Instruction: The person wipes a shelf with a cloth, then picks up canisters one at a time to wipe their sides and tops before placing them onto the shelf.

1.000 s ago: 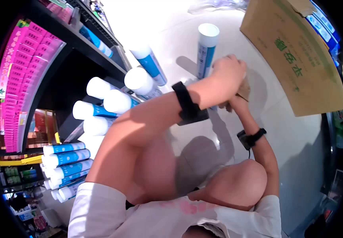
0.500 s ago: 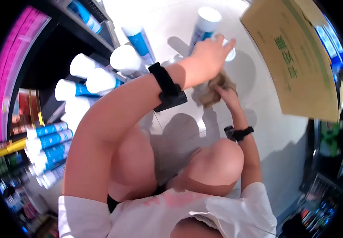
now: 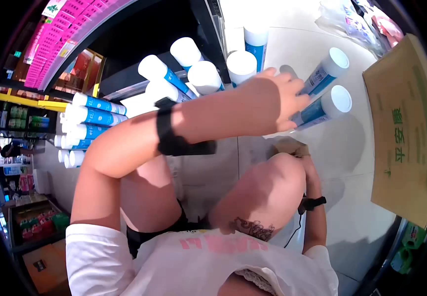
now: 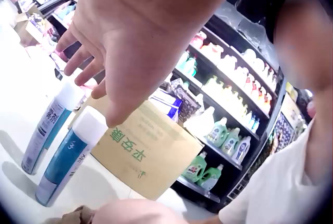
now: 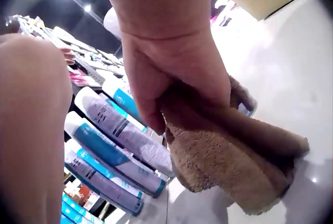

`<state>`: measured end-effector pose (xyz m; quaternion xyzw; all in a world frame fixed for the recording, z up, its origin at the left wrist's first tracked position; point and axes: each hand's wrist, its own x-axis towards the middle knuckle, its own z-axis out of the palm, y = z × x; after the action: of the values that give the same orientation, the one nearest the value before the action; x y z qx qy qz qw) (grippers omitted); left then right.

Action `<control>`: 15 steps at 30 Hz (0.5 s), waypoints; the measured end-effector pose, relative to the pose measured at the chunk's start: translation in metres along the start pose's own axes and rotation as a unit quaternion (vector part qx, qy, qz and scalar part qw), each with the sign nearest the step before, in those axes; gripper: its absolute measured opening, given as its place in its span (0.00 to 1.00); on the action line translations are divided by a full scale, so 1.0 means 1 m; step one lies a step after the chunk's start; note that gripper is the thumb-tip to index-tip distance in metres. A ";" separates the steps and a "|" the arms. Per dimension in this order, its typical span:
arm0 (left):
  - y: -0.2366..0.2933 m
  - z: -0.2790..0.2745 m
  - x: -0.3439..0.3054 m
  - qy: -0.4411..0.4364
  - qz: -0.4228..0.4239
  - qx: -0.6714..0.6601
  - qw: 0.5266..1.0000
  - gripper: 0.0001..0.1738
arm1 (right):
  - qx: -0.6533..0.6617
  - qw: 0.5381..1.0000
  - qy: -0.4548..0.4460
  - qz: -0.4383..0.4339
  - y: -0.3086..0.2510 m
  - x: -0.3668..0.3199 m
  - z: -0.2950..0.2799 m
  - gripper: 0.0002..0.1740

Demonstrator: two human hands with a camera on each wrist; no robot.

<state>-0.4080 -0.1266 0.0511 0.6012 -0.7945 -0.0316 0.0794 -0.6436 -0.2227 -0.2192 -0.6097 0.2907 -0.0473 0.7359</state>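
My left hand (image 3: pixel 285 101) is stretched out with its fingers spread beside two white-capped blue spray cans that stand upright on the floor. The nearer can (image 3: pixel 317 109) is partly behind the fingers in the head view; the farther can (image 3: pixel 326 73) stands just beyond it. In the left wrist view, the thumb overlaps the cap of the nearer can (image 4: pixel 73 154), and nothing is in the palm. Low beside my knee, my right hand (image 3: pixel 312 172) grips a folded brown cloth (image 5: pixel 223 156), which hangs below the fingers in the right wrist view.
More white-capped cans (image 3: pixel 206 78) stand along the black shelf (image 3: pixel 139 44), with a further row (image 3: pixel 100 117) to the left. A cardboard box (image 3: pixel 403 138) stands at the right. Plastic bags (image 3: pixel 346 22) lie behind it.
The left hand has left the cloth and is now spread by the cans. A second can now stands beside the lone one. The right hand has drawn the cloth back toward my knee.
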 end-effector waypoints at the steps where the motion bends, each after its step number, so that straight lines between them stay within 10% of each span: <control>1: -0.003 -0.009 -0.012 -0.004 0.004 0.000 1.000 0.25 | -0.003 1.000 0.008 0.003 -0.004 -0.003 0.010 0.17; 8: -0.078 -0.054 -0.103 -0.015 0.079 -0.008 0.997 0.21 | 0.137 0.982 -0.008 0.127 -0.125 -0.022 0.121 0.17; 10: -0.111 -0.062 -0.133 -0.063 0.101 0.014 0.993 0.20 | -0.088 0.996 0.011 0.015 -0.070 0.005 0.107 0.15; 11: -0.121 -0.071 -0.146 -0.091 0.068 -0.029 0.993 0.21 | -0.200 0.971 0.049 0.123 -0.092 0.013 0.121 0.14; 15: -0.204 -0.064 -0.206 -0.024 0.087 -0.157 0.984 0.23 | -0.222 0.970 -0.066 0.078 -0.124 0.065 0.157 0.17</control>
<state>-0.1494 0.0181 0.0658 0.5090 -0.8306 -0.1631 0.1562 -0.4786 -0.1450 -0.1152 -0.7349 0.2918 0.1164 0.6011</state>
